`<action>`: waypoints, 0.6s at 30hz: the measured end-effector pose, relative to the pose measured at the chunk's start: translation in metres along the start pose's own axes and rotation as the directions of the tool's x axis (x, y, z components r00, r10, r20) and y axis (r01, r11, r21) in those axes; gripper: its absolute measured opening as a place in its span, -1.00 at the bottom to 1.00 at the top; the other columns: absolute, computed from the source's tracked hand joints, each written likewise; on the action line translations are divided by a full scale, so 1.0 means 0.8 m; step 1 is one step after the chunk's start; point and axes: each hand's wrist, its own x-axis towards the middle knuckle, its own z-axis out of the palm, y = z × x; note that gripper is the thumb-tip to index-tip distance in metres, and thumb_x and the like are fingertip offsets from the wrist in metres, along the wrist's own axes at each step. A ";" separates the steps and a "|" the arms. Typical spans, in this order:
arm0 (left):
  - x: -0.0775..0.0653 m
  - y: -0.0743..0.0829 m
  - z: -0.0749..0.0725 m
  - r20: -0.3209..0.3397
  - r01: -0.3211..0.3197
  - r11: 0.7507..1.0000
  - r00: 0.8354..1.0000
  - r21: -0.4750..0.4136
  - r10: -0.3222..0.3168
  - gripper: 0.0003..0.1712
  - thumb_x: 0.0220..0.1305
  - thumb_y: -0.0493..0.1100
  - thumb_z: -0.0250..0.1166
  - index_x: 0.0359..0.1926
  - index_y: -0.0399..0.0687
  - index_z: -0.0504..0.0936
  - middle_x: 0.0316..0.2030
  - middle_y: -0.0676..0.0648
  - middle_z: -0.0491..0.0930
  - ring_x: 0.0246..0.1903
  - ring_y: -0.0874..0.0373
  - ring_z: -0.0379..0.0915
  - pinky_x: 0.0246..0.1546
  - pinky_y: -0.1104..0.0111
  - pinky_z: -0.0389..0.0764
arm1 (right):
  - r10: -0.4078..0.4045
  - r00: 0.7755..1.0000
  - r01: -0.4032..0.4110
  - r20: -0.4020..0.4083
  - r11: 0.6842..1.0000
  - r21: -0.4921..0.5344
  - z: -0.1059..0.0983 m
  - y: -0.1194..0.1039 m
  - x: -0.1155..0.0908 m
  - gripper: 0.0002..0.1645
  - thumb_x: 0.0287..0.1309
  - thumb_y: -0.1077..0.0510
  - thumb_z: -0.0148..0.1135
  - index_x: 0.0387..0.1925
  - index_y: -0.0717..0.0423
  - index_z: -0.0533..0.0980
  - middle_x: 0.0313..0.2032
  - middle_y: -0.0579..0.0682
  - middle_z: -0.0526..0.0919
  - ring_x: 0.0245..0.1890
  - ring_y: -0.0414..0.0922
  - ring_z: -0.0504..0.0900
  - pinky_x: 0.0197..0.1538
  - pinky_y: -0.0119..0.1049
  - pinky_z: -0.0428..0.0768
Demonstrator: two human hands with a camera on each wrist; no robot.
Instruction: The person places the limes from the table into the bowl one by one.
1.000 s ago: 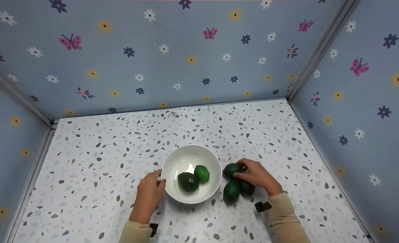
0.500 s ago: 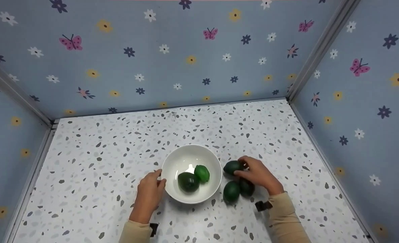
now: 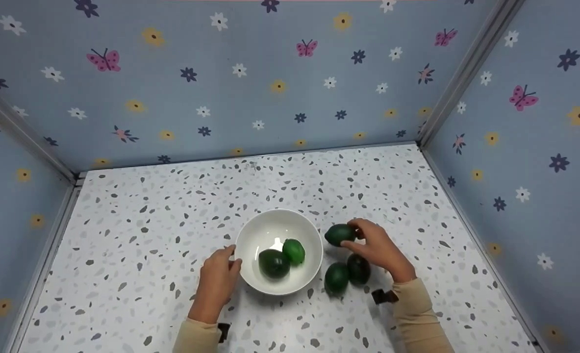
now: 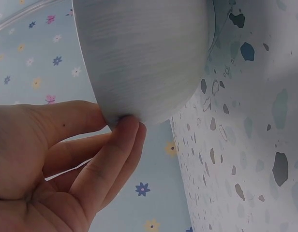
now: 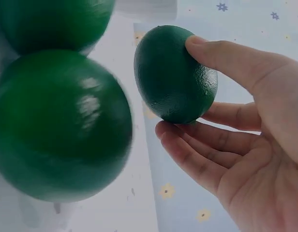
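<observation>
A white bowl point(image 3: 252, 282) stands on the table with a dark green avocado point(image 3: 273, 264) and a smaller bright green lime point(image 3: 294, 252) inside. My left hand point(image 3: 217, 278) pinches the bowl's left rim; the left wrist view shows thumb and fingertips meeting at the bowl wall point(image 4: 144, 58). Right of the bowl, my right hand point(image 3: 380, 250) grips another avocado point(image 3: 339, 235) between thumb and fingers. In the right wrist view this held avocado point(image 5: 171, 77) appears raised off the table. Two more avocados, one nearer the bowl point(image 3: 337, 278) and one beside it point(image 3: 359, 269), lie touching below the right hand.
The speckled white table point(image 3: 172, 206) is enclosed by blue walls point(image 3: 250, 98) patterned with flowers and butterflies, at the back and both sides. Grey metal strips point(image 3: 466, 78) run along the corners. A dark wrist strap piece point(image 3: 384, 296) shows at the right cuff.
My right hand has moved away toward the back wall with the gripped avocado, parting it from the other two beside the bowl. The left hand and bowl have stayed in place.
</observation>
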 end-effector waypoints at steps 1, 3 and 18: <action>0.000 0.000 0.000 0.001 0.003 1.000 1.000 0.000 -0.003 -0.57 0.34 -0.35 0.27 0.20 -0.42 0.53 0.02 -0.32 0.60 -0.10 -0.13 0.65 -0.12 0.14 0.70 | -0.016 1.000 0.016 -0.010 1.000 -0.007 -0.001 -0.003 0.000 -0.39 0.17 -0.07 0.45 0.13 0.19 0.51 -0.05 0.05 0.61 -0.11 -0.05 0.59 -0.01 0.01 0.64; 0.000 0.001 0.000 0.001 0.006 1.000 1.000 -0.001 -0.006 -0.57 0.34 -0.35 0.28 0.20 -0.41 0.54 0.02 -0.32 0.60 -0.10 -0.13 0.65 -0.11 0.14 0.70 | -0.047 0.998 0.046 -0.033 0.999 -0.021 -0.003 -0.008 0.000 -0.38 0.17 -0.06 0.45 0.14 0.19 0.50 -0.05 0.04 0.60 -0.11 -0.07 0.59 -0.02 0.01 0.64; 0.001 -0.003 0.002 -0.021 -0.021 1.000 1.000 -0.014 0.020 -0.56 0.33 -0.35 0.29 0.19 -0.44 0.53 0.00 -0.33 0.60 -0.13 -0.12 0.66 -0.17 0.17 0.71 | -0.291 0.944 0.274 -0.155 0.954 -0.122 0.011 -0.046 0.015 -0.34 0.11 0.00 0.50 0.14 0.25 0.50 -0.04 0.07 0.59 -0.14 -0.11 0.59 -0.13 -0.21 0.64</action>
